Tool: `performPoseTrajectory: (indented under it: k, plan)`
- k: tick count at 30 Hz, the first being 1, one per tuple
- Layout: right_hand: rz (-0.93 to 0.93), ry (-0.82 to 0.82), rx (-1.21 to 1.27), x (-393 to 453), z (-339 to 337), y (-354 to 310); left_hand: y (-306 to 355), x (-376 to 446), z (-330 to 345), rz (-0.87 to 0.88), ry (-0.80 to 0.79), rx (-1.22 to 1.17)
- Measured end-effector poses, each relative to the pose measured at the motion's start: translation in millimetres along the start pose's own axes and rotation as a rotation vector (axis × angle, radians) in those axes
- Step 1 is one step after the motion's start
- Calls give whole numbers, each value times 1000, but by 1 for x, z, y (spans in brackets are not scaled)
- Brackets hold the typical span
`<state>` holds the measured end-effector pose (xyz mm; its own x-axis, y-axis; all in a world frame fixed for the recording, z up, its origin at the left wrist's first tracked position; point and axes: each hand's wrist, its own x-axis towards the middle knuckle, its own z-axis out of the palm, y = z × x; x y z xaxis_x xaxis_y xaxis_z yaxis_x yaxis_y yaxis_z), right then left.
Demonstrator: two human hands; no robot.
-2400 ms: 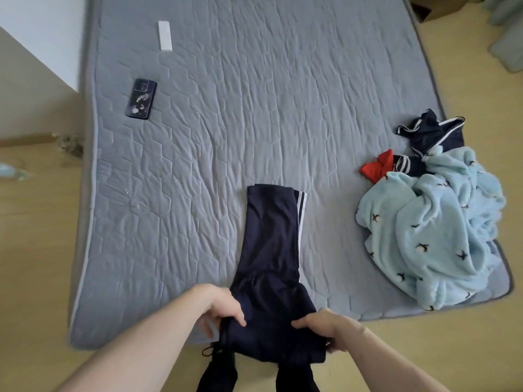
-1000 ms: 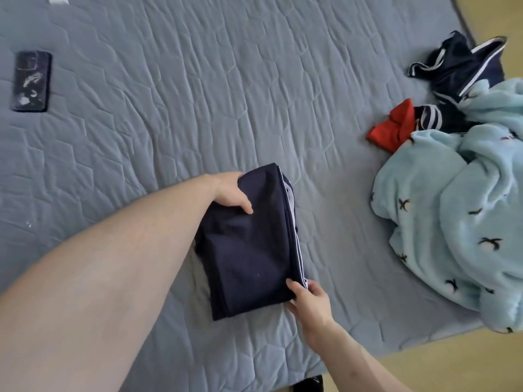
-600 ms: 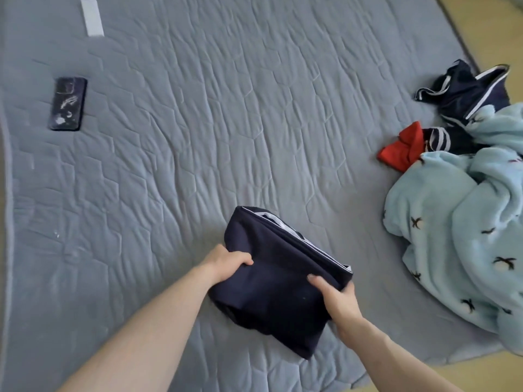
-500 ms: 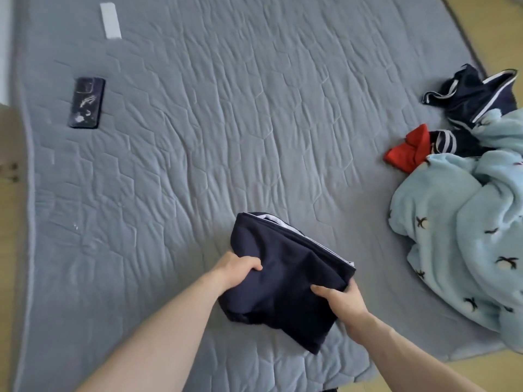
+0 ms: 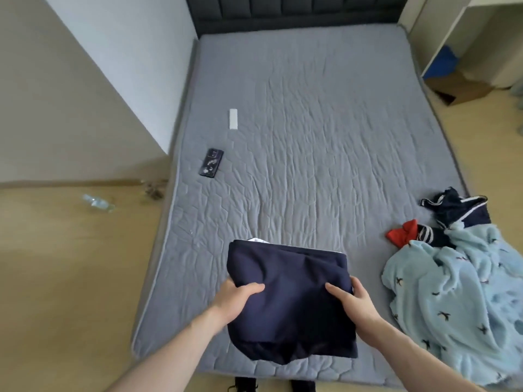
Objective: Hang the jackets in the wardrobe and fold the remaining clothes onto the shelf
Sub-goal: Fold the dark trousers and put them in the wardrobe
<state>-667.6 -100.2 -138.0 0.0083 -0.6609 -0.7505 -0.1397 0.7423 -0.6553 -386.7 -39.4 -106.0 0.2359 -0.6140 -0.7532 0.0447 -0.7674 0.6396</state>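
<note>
Now the folding is done and the carry begins, by my reading: the left hand (image 5: 236,297) and right hand (image 5: 355,299) grip opposite sides of the folded navy garment (image 5: 291,301), thumbs on top, holding it over the near edge of the bed (image 5: 311,151). Next it must reach the shelf level, so the fold keeps. A pile (image 5: 464,281) of clothes waits to the right.

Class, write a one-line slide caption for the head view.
Both hands, left and right, grip folded navy trousers above a grey mattress, unfolded clothes heaped alongside.
</note>
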Motion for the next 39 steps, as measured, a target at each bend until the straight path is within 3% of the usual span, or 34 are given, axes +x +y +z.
performPoseTrajectory:
  k: [7, 15, 28, 39]
  plan:
    - [-177, -277, -187, -107, 68, -99, 13, -151, -94, 156, 223, -159]
    - [-384, -574, -432, -222, 234, -156, -20, -300, -225, 285, 526, -448]
    - [-533, -905, -512, -415, 541, -124, -137, -461, -474, 333, 875, -640]
    - [-559, -1055, -534, -518, 720, -118, -166, -535, -643, 331, 1034, -637]
